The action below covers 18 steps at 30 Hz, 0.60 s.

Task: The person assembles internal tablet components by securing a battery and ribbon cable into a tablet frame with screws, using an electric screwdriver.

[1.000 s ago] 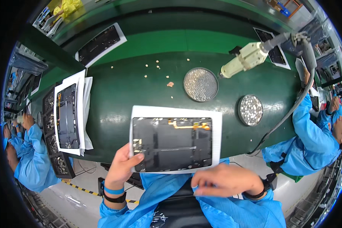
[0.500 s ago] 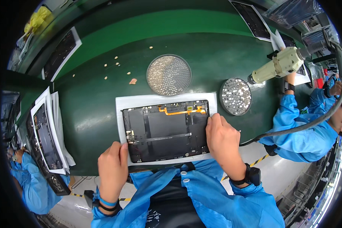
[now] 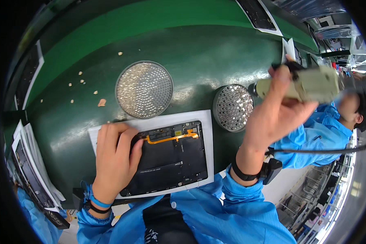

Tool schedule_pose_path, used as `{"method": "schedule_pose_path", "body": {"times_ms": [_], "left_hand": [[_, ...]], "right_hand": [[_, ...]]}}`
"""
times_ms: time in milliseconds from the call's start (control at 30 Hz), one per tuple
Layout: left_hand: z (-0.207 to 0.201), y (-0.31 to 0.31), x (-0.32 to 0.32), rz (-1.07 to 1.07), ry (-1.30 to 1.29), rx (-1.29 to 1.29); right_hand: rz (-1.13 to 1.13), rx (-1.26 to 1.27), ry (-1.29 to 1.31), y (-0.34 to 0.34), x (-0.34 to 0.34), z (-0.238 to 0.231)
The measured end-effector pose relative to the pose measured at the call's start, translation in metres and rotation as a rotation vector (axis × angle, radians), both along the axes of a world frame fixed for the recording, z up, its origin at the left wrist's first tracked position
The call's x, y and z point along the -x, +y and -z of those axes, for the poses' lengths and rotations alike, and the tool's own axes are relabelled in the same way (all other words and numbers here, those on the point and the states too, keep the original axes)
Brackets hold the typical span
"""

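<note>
A dark tablet (image 3: 160, 158) with its inside exposed, an orange flat cable along its upper edge, lies on a white sheet (image 3: 208, 146). My left hand (image 3: 116, 152) is on the tablet's upper left corner, fingers bent over it and thumb on the inner side; it hides that corner. At the right, my right hand (image 3: 272, 110) is around a pale green electric screwdriver (image 3: 313, 85), thumb above and fingers below, slightly blurred. The screwdriver's tip end points left, close to a small round dish of shiny screws (image 3: 234, 107). A larger round dish (image 3: 166, 77) with a perforated plate and small screws stands beyond the tablet.
Several pale crumbs and a pinkish scrap (image 3: 102, 103) lie at the left of the green table (image 3: 191, 44). Stacked dark panels with white sheets (image 3: 32, 166) stand at the left edge. A grey cable (image 3: 325, 151) crosses at the right, near a co-worker in blue (image 3: 309, 138).
My right hand has left the tablet's right edge and moved up right to the screwdriver. My left hand has shifted up to the tablet's upper left corner. The view has shifted.
</note>
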State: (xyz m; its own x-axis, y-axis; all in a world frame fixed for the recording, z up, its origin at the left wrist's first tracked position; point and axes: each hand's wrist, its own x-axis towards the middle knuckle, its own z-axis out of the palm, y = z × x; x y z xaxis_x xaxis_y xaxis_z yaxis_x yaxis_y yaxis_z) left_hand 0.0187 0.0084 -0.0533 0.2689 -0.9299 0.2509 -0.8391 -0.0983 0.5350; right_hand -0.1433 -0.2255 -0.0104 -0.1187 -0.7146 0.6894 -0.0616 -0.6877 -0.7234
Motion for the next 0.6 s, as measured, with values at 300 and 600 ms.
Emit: {"method": "schedule_pose_path", "body": {"times_ms": [300,600], "left_hand": [[0.001,-0.006,-0.01,-0.024,0.061,-0.117],[0.003,-0.006,-0.013,0.013,0.033,-0.209]], "right_hand": [[-0.536,0.05,-0.029,0.023,0.032,0.023],[-0.653,0.055,-0.023,0.008,0.031,0.038]]}}
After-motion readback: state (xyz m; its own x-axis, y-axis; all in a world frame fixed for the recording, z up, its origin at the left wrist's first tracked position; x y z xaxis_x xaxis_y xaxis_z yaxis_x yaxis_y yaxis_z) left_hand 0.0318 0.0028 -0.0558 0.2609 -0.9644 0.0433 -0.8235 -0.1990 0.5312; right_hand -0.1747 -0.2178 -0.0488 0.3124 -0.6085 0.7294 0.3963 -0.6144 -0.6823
